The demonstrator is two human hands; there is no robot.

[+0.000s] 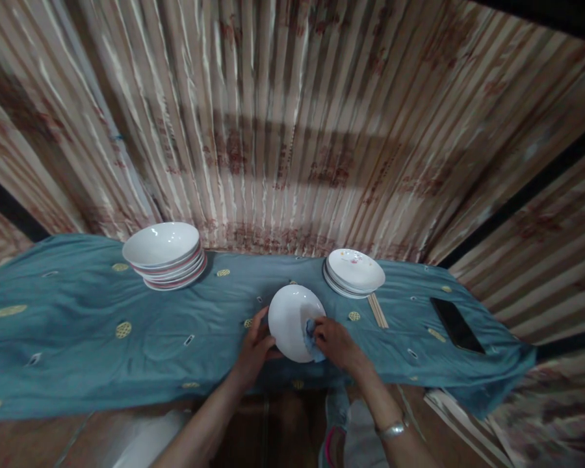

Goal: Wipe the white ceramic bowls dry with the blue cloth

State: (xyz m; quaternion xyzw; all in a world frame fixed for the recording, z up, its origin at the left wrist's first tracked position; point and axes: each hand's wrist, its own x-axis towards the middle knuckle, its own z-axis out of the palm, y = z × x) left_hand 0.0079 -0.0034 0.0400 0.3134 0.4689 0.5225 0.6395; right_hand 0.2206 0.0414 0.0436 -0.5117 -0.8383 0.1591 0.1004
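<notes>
A white plate (288, 318) is held tilted above the front part of the cloth-covered table. My left hand (256, 344) grips its left rim, the thumb on the face and the other fingers around the edge. Against the right side of the plate's face, my right hand (335, 339) presses a bunched light-blue cloth (312, 338), its fingers closed on it. Beyond the plate to the right stands a short stack of white plates (355, 270), the top one with a small floral print. Wooden chopsticks (377, 311) lie beside that stack.
A taller stack of white bowls (163, 247) with red bands stands at the back left. A black phone (455, 325) lies on the right. Teal patterned cloth (88, 331) covers the table, and a striped curtain (283, 130) hangs directly behind it.
</notes>
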